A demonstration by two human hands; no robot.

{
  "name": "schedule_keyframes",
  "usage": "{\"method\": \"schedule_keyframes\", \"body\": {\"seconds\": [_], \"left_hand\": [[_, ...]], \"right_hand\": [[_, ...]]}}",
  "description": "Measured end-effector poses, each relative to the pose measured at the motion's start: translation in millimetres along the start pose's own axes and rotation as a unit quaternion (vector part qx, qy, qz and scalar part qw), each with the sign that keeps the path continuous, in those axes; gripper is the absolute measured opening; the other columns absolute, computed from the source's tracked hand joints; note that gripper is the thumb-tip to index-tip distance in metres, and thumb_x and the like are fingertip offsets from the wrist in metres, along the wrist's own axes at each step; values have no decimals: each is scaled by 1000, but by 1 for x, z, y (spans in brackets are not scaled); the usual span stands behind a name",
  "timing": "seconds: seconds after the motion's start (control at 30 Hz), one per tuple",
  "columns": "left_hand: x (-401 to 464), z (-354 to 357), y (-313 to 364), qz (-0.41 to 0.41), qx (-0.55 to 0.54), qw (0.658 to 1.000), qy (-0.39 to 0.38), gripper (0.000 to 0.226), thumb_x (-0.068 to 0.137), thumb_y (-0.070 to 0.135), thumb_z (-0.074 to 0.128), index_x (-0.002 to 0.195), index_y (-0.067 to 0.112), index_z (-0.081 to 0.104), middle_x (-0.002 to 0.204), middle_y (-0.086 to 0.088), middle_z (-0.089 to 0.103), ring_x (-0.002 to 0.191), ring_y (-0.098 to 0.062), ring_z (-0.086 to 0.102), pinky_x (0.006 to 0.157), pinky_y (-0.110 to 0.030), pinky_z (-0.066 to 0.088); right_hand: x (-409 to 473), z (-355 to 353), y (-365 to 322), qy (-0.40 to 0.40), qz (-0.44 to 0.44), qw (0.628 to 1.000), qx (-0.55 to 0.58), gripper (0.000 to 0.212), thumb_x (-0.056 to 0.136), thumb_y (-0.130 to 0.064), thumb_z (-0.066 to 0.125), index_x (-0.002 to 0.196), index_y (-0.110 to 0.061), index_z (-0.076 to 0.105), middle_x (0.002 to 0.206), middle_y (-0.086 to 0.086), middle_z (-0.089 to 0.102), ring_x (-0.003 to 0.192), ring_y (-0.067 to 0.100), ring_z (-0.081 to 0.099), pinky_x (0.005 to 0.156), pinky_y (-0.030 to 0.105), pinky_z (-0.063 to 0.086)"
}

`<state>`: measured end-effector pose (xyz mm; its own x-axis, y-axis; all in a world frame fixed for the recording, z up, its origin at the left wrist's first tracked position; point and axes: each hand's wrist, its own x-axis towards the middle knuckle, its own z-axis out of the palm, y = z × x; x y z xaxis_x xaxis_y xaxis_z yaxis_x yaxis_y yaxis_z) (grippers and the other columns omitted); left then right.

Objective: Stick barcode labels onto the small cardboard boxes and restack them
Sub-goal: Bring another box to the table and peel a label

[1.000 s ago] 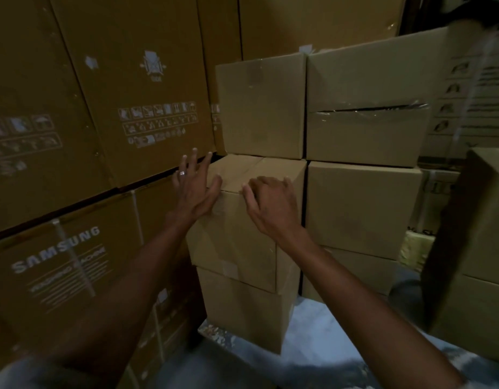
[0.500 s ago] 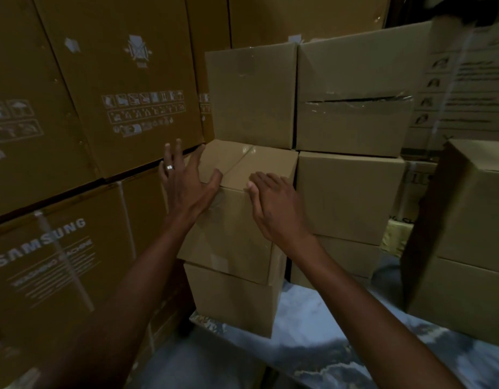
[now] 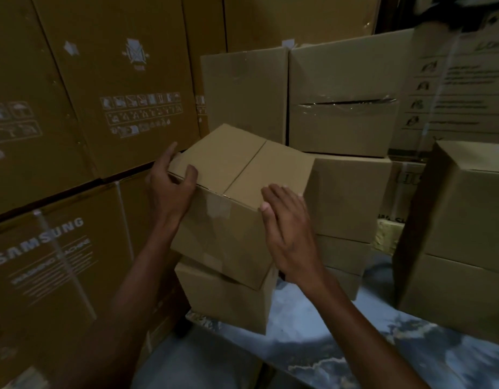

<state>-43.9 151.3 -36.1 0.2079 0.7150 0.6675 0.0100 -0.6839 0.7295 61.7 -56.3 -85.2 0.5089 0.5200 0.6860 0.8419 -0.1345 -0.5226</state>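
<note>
Since a second ago you have tipped the small cardboard box (image 3: 237,203) off its square seat: it now sits tilted and twisted, near edge raised, its bottom corner resting on the lower box (image 3: 228,301) of the same stack. Your left hand (image 3: 169,189) grips the box's far-left top corner, thumb on the lid and fingers curled round the side; your right hand (image 3: 287,234) lies open and flat against the box's right face, fingertips just over the top edge, pressing rather than clasping. No barcode label shows on the box's visible faces, so I judge you are pulling it out to label it. Slide your right palm lower to take the weight before lifting clear, and keep the taped seam upward. Behind the box stand two upper boxes (image 3: 245,94); right of it, another box (image 3: 352,197) sits close; left of it rises the Samsung washing machine carton (image 3: 54,265).
</note>
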Motion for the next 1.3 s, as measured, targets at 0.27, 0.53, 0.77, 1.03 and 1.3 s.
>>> {"method": "schedule_keyframes", "body": {"seconds": [0.27, 0.53, 0.77, 1.03, 1.3], "left_hand": [[-41, -4, 3, 56, 20, 998, -12, 70, 81, 32, 67, 149, 26, 51, 139, 0, 60, 125, -15, 58, 101, -44, 54], [-3, -28, 22, -94, 139, 940, -297, 104, 57, 54, 63, 156, 32, 39, 165, -10, 17, 149, -30, 27, 117, -42, 31], [21, 3, 28, -42, 296, 842, -449, 96, 71, 85, 41, 157, 43, 30, 172, 1, 0, 158, -30, 1, 126, -56, 6], [0, 19, 51, 4, 354, 821, -449, 116, 55, 102, 16, 158, 48, 23, 171, 0, 8, 157, -33, 10, 122, -59, 7], [-69, 23, 62, 117, 380, 852, -341, 92, 73, 94, 23, 155, 52, 24, 170, 6, 13, 148, -45, 28, 115, -65, 30]], "right_hand": [[48, -44, 17, 5, 216, 968, 126, 72, 92, -46, 69, 154, -24, 41, 166, 7, 21, 148, 24, 31, 118, 35, 30], [89, -54, 14, -246, 224, 942, 40, 84, 86, -59, 70, 155, -23, 38, 164, 5, 29, 147, 27, 34, 115, 41, 31], [90, -48, 27, -280, 174, 942, -70, 90, 83, -79, 53, 157, -29, 36, 170, 3, -9, 155, 35, -12, 123, 55, 5], [65, -62, 18, -289, 153, 942, -77, 116, 68, -90, 54, 160, -26, 25, 171, 3, 5, 156, 35, -2, 123, 58, 9], [-13, -91, 18, -143, 144, 979, -33, 121, 58, -88, 61, 159, -27, 31, 170, -4, 11, 156, 21, -3, 121, 43, 5]]}}
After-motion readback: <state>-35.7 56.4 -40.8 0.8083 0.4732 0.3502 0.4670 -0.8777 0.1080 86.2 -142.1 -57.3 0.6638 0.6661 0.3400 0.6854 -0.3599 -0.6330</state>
